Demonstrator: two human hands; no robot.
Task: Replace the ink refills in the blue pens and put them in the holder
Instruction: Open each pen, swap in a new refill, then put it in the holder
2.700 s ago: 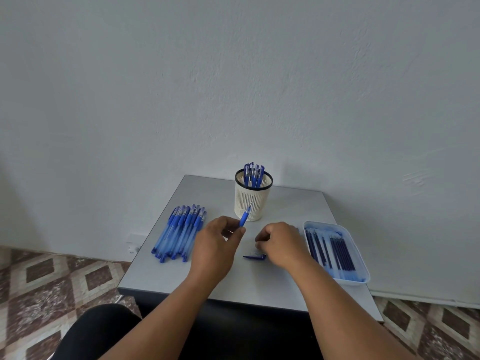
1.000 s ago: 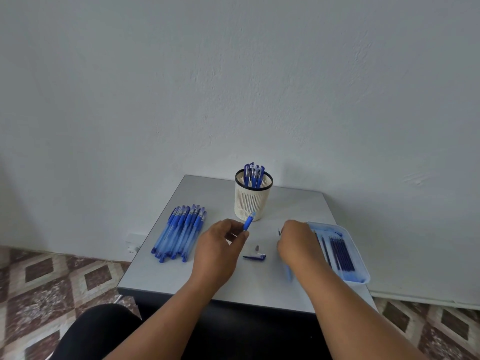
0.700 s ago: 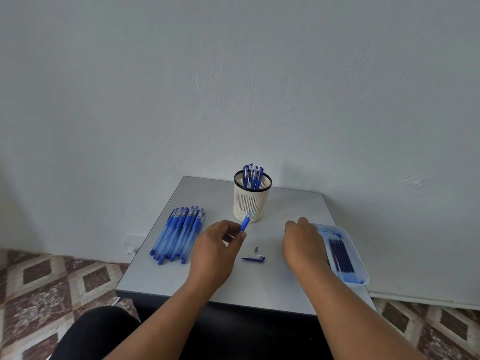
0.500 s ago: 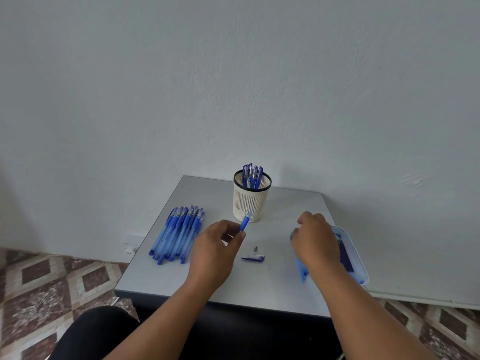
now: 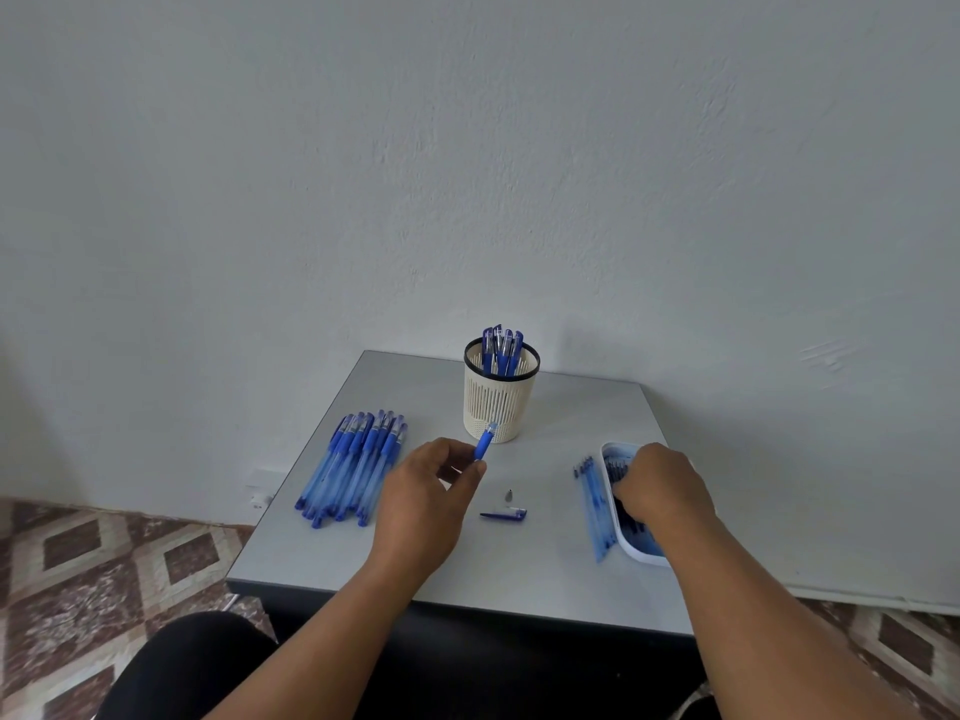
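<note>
My left hand (image 5: 423, 504) pinches a blue pen barrel (image 5: 485, 443), tilted up toward the holder. A cream mesh holder (image 5: 497, 407) with several blue pens stands at the back of the grey table (image 5: 467, 569). My right hand (image 5: 660, 491) reaches down into the white refill tray (image 5: 636, 556) at the right, with its fingertips hidden among the dark refills. A couple of pale blue refills (image 5: 592, 506) lie on the table just left of the tray. A blue pen cap (image 5: 504, 514) and a small metal tip (image 5: 509, 495) lie between my hands.
A pile of several blue pens (image 5: 353, 470) lies at the table's left. A white wall stands right behind the table. Patterned floor tiles (image 5: 104, 558) show on both sides, and my dark-clothed knee (image 5: 182, 667) is below the front edge.
My right hand has moved right from the table's middle to the tray, and a pale refill that it carried now lies beside the tray. My left hand has held still with the barrel.
</note>
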